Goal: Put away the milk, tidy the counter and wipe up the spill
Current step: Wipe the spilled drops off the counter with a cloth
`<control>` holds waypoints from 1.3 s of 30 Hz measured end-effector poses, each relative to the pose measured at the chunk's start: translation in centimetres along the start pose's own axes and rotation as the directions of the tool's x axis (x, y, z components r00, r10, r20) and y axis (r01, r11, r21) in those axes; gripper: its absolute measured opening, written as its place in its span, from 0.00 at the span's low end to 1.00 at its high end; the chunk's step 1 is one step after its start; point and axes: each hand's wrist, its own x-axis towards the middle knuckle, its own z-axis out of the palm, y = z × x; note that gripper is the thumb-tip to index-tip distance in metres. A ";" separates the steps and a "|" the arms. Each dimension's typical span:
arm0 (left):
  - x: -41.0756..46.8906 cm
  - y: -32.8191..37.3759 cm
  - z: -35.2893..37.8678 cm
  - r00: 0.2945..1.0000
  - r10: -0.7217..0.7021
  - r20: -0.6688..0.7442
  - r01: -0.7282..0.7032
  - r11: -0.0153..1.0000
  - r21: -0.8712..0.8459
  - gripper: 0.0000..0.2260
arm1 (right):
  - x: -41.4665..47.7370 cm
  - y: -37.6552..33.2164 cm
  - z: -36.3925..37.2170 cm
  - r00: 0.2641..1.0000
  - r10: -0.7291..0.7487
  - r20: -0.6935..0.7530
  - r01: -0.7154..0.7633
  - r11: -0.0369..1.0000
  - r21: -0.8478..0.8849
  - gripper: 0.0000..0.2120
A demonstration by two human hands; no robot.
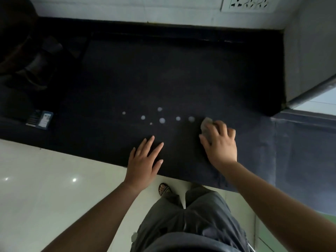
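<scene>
Several white milk drops (161, 120) lie scattered on the dark counter (163, 73), a little back from its front edge. My right hand (221, 142) presses a grey cloth (206, 126) flat on the counter just right of the drops, the cloth's corner close to the rightmost drop (191, 119). My left hand (144, 160) rests flat on the counter's front edge with its fingers spread, holding nothing. No milk container is in view.
A small blue-and-white box (40, 119) lies at the counter's left. Dark, unclear objects (31, 57) stand at the far left back. A grey wall (309, 48) bounds the counter on the right. The pale tiled floor (45, 188) and my sandalled foot (164, 189) show below.
</scene>
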 end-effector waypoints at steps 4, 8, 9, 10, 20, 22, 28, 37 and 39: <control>0.1 0.5 -0.1 1.000 -0.030 -0.002 0.030 0.999 0.035 0.24 | 5.3 -2.3 0.5 0.992 0.123 -0.003 -0.123 0.992 0.040 0.22; 0.2 1.3 -0.3 0.998 -0.069 -0.007 0.069 0.997 0.031 0.24 | 2.6 -2.8 1.3 0.993 -0.117 0.028 0.117 0.993 0.003 0.21; 0.2 1.4 -0.3 0.997 -0.076 -0.007 0.076 0.997 0.023 0.24 | 1.4 -2.4 1.2 0.981 -0.187 0.051 0.187 0.982 -0.004 0.22; 0.2 1.5 -0.3 0.997 -0.083 -0.003 0.083 0.997 0.013 0.24 | 0.4 -1.9 1.0 0.970 -0.231 0.082 0.232 0.973 -0.005 0.22; 0.3 2.3 -1.0 0.988 -0.141 0.069 0.141 0.990 0.003 0.24 | 5.3 -2.7 1.0 0.999 -0.006 0.037 0.006 1.000 0.020 0.22; 0.3 2.4 -0.9 0.986 -0.151 0.076 0.151 0.989 0.004 0.25 | 5.6 -4.2 1.4 0.998 -0.028 0.053 0.028 1.000 0.001 0.22; 0.2 2.1 -1.3 0.989 -0.127 0.073 0.129 0.991 -0.026 0.25 | 2.2 -1.3 0.7 0.919 -0.366 0.145 0.372 0.928 -0.015 0.22; 3.5 -0.8 -5.5 0.998 -0.054 -0.032 0.048 0.985 -0.166 0.20 | 5.8 -7.2 2.6 0.997 -0.004 0.076 0.001 0.999 0.046 0.22; 4.9 -2.5 -6.8 0.999 -0.012 -0.048 0.005 0.988 -0.157 0.20 | 5.5 -8.5 3.4 0.990 -0.112 0.088 0.111 0.994 0.024 0.21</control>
